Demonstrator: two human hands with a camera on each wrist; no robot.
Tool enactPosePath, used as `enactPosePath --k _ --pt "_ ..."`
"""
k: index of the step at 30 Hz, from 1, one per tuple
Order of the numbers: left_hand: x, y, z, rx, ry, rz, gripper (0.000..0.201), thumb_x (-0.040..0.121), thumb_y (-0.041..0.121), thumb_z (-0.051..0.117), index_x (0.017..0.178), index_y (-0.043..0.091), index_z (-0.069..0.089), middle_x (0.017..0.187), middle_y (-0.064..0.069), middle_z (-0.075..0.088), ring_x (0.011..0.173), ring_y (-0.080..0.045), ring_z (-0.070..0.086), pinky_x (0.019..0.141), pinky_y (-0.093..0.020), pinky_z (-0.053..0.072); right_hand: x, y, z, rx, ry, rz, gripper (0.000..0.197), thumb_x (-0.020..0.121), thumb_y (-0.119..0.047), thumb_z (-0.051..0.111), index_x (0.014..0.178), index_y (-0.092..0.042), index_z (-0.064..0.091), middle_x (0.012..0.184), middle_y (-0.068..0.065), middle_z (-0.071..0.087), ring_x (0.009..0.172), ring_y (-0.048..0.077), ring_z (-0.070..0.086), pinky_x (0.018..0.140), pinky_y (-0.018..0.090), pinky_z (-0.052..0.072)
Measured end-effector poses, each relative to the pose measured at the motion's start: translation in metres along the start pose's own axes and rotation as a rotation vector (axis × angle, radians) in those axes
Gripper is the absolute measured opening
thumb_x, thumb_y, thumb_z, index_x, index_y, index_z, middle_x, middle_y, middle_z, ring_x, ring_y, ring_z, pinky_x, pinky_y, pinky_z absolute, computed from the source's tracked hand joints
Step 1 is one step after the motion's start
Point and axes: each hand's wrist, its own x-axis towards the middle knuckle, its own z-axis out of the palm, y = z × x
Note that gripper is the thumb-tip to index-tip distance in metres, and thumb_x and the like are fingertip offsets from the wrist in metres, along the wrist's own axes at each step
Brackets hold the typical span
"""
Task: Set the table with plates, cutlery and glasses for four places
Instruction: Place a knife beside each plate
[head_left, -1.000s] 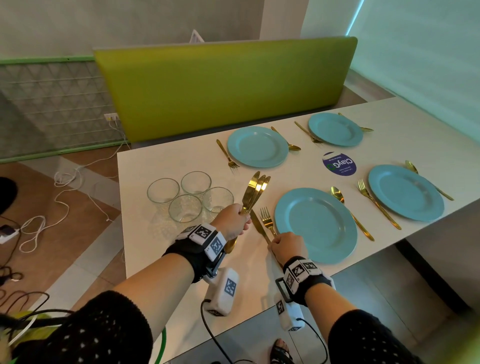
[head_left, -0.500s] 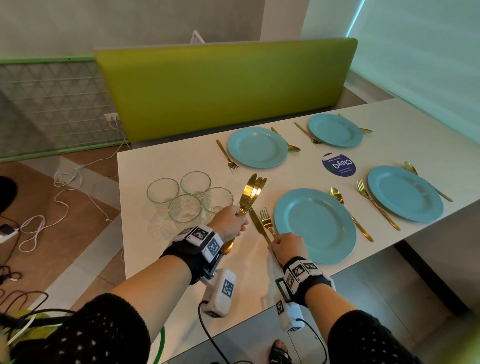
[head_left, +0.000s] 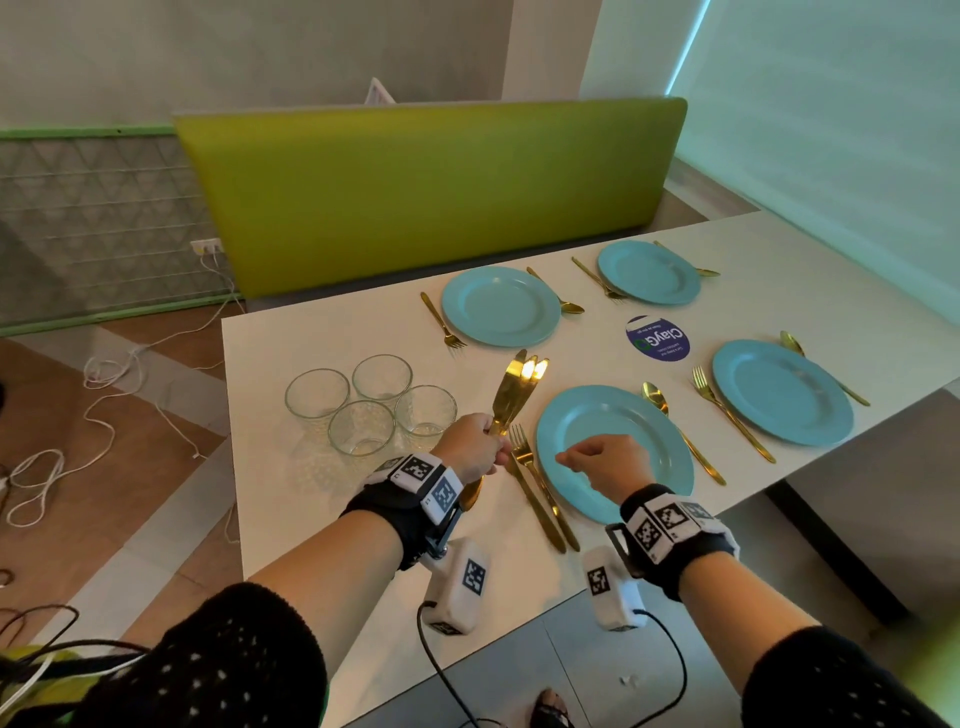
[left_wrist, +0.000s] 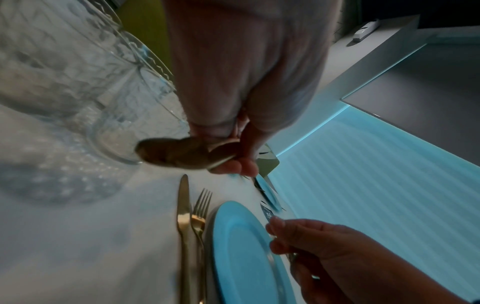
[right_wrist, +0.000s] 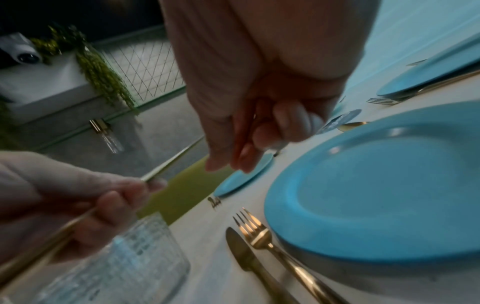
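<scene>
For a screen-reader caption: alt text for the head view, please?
A left hand holds gold knives above a white table set with four blue plates; the right hand hovers empty over the nearest plate.

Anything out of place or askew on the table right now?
Nothing spilled or damaged. The four glasses stand bunched at the table's left end, none at a place. Only the near plate has a knife laid; the other knives are in the left hand. Right hand holds nothing.
</scene>
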Motion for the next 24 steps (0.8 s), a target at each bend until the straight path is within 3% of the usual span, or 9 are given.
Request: enactPosePath --k 4,6,10,14,17,22,24 --pt "0.002 0.013 0.013 -0.035 -0.042 0.043 0.018 0.094 0.006 0.046 0.109 0.003 0.056 0.086 -0.009 0.062 0.062 -0.009 0.051 0.058 -0.021 0.043 -0.01 -0.017 -0.006 0.045 -0.102 -0.052 0.019 0.085 -0.037 0.065 0.079 -0.02 0.068 0.076 -0.007 0.064 0.053 0.007 0.049 0.05 0.017 0.039" --pt "0.003 0.019 0.019 -0.083 -0.083 0.06 0.014 0.093 0.007 0.051 0.106 0.006 0.056 0.079 -0.008 0.061 0.059 -0.011 0.051 0.055 -0.022 0.042 -0.01 -0.025 -0.008 0.079 -0.124 -0.067 0.022 0.089 -0.038 0.059 0.083 -0.019 0.068 0.079 -0.007 0.065 0.052 0.007 0.048 0.048 0.018 0.04" --pt "0.008 0.026 0.031 -0.128 -0.121 0.098 0.014 0.092 0.011 0.052 0.096 0.007 0.065 0.088 -0.014 0.065 0.061 -0.01 0.054 0.058 -0.021 0.043 -0.009 -0.029 -0.012 0.265 -0.097 -0.058 0.017 0.092 -0.027 0.058 0.083 -0.018 0.069 0.079 0.0 0.067 0.053 0.009 0.049 0.045 0.019 0.038" --pt "0.017 0.033 0.046 -0.118 -0.207 0.099 0.022 0.095 0.004 0.044 0.103 -0.002 0.064 0.082 -0.008 0.065 0.064 -0.011 0.059 0.061 -0.019 0.049 -0.004 -0.02 -0.02 0.433 -0.048 0.064 0.018 0.087 -0.023 0.065 0.07 -0.017 0.065 0.067 -0.004 0.061 0.057 0.01 0.049 0.049 0.02 0.038" --pt "0.025 0.041 0.061 -0.127 -0.246 0.085 0.019 0.095 0.001 0.043 0.098 0.001 0.062 0.082 -0.009 0.065 0.066 -0.014 0.06 0.067 -0.024 0.052 0.006 -0.007 -0.03 0.553 -0.059 0.131 0.019 0.086 -0.017 0.066 0.068 -0.013 0.062 0.066 0.001 0.058 0.057 0.012 0.048 0.049 0.022 0.037" --pt "0.053 0.061 0.087 -0.076 -0.181 0.079 0.018 0.091 0.01 0.053 0.094 0.002 0.068 0.089 -0.014 0.07 0.075 -0.02 0.065 0.085 -0.035 0.054 0.037 0.012 -0.053 0.557 -0.068 0.117 0.025 0.09 -0.019 0.06 0.065 -0.015 0.06 0.066 0.0 0.058 0.061 0.012 0.048 0.05 0.022 0.038" --pt "0.066 0.072 0.095 -0.108 -0.18 0.032 0.014 0.091 0.008 0.054 0.093 0.002 0.066 0.084 -0.012 0.069 0.077 -0.021 0.065 0.084 -0.035 0.055 0.053 0.021 -0.067 0.623 -0.066 0.144 0.021 0.092 -0.019 0.059 0.071 -0.013 0.061 0.069 0.0 0.061 0.059 0.012 0.049 0.049 0.021 0.038"
